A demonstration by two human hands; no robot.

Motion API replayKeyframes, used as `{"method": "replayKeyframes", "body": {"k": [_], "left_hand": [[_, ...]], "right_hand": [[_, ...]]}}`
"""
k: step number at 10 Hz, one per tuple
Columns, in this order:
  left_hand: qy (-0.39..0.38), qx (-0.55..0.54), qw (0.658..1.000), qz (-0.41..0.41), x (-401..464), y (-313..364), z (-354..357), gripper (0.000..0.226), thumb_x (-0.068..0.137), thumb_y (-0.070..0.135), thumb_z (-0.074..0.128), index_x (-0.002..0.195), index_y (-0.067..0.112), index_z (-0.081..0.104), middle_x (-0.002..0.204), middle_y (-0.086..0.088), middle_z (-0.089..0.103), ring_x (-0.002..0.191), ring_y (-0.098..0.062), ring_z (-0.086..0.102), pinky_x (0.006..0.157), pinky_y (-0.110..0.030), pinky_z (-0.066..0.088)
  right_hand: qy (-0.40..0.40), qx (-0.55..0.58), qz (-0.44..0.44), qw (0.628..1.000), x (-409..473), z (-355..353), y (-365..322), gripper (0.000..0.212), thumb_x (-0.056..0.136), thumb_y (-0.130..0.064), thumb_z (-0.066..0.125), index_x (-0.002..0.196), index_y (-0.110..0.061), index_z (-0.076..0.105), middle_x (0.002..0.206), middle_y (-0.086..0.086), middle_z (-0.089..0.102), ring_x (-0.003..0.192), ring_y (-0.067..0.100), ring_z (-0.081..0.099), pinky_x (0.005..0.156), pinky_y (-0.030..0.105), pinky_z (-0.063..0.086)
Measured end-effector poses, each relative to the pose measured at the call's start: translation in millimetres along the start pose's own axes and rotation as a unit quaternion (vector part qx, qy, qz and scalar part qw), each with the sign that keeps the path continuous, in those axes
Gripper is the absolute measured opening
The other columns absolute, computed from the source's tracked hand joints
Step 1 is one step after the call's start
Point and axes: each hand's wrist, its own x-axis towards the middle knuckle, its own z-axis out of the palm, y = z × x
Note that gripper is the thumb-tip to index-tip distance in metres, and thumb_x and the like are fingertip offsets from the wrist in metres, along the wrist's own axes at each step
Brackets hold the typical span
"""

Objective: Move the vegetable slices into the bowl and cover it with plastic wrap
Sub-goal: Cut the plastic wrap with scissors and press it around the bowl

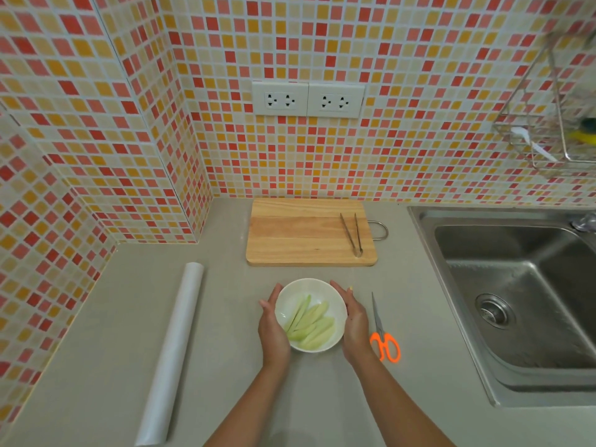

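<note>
A white bowl (317, 287) sits on the grey counter just in front of the cutting board. Several pale green vegetable slices (311, 322) lie inside it. My left hand (273, 330) cups the bowl's left side and my right hand (354, 321) cups its right side, fingers flat against the rim. Whether film lies over the bowl cannot be told. A long roll of plastic wrap (172, 350) lies on the counter to the left, apart from both hands.
A wooden cutting board (300, 233) lies behind the bowl with metal tongs (352, 233) on its right part. Orange-handled scissors (383, 337) lie just right of my right hand. A steel sink (522, 285) fills the right side. A wire rack (554, 124) hangs on the tiled wall.
</note>
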Motion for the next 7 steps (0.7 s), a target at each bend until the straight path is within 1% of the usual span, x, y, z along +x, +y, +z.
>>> {"method": "replayKeyframes", "body": {"k": [1,2,3,4,5,6,7], "left_hand": [[-0.016,0.012,1.0,0.006,0.8,1.6,-1.5,0.054,0.104,0.046,0.018,0.132,0.024,0.059,0.134,0.008,0.059,0.129,-0.014,0.051,0.111,-0.032,0.038],[-0.019,0.01,1.0,0.015,-1.3,3.3,-0.7,0.05,0.106,0.04,0.022,0.124,0.023,0.064,0.126,0.007,0.065,0.119,-0.012,0.058,0.092,-0.016,0.047],[-0.023,0.015,0.999,0.023,-2.7,4.9,-1.2,0.05,0.106,0.037,0.023,0.123,0.019,0.066,0.123,0.004,0.067,0.115,-0.01,0.06,0.084,-0.012,0.048],[-0.027,0.025,0.999,0.032,-2.9,4.8,-1.1,0.049,0.106,0.035,0.023,0.122,0.02,0.066,0.12,0.008,0.067,0.114,-0.01,0.06,0.08,-0.006,0.048],[-0.037,0.054,0.997,0.044,-4.9,5.4,-3.2,0.049,0.106,0.037,0.023,0.13,0.019,0.061,0.128,0.008,0.063,0.12,-0.009,0.056,0.084,-0.005,0.045],[-0.059,0.105,0.991,0.057,-2.9,6.0,-6.7,0.048,0.106,0.035,0.023,0.138,0.017,0.054,0.14,0.004,0.055,0.127,-0.007,0.049,0.099,-0.016,0.035],[-0.061,0.156,0.984,0.064,-2.3,7.1,-13.3,0.05,0.105,0.037,0.024,0.147,0.017,0.043,0.151,0.004,0.043,0.134,-0.003,0.038,0.108,-0.018,0.027]], "right_hand": [[0.027,-0.021,-0.028,0.999,-2.9,0.3,8.7,0.025,0.094,-0.028,0.051,0.108,-0.023,0.071,0.116,0.002,0.07,0.108,0.017,0.064,0.096,0.034,0.047],[0.048,-0.02,-0.069,0.996,-4.4,2.1,18.1,0.03,0.099,-0.021,0.041,0.11,-0.016,0.069,0.115,0.006,0.07,0.11,0.022,0.063,0.097,0.038,0.047],[0.053,-0.035,-0.086,0.994,-4.3,1.9,19.6,0.034,0.1,-0.014,0.036,0.107,-0.012,0.069,0.11,0.009,0.071,0.107,0.025,0.063,0.094,0.039,0.048],[0.049,-0.051,-0.097,0.993,-5.1,2.1,17.6,0.035,0.099,-0.011,0.035,0.103,-0.014,0.069,0.107,0.008,0.071,0.103,0.023,0.064,0.09,0.037,0.049],[0.052,-0.066,-0.084,0.993,-8.0,3.1,12.9,0.034,0.099,-0.011,0.035,0.102,-0.014,0.07,0.106,0.008,0.071,0.098,0.018,0.065,0.082,0.029,0.05],[0.04,-0.071,-0.073,0.994,-4.5,-0.6,9.4,0.032,0.1,-0.01,0.037,0.108,-0.008,0.068,0.109,0.011,0.07,0.098,0.019,0.065,0.08,0.024,0.051],[0.04,-0.082,-0.054,0.994,-3.4,-5.1,7.7,0.03,0.1,-0.014,0.042,0.112,-0.005,0.067,0.112,0.012,0.069,0.102,0.02,0.065,0.086,0.027,0.052]]}}
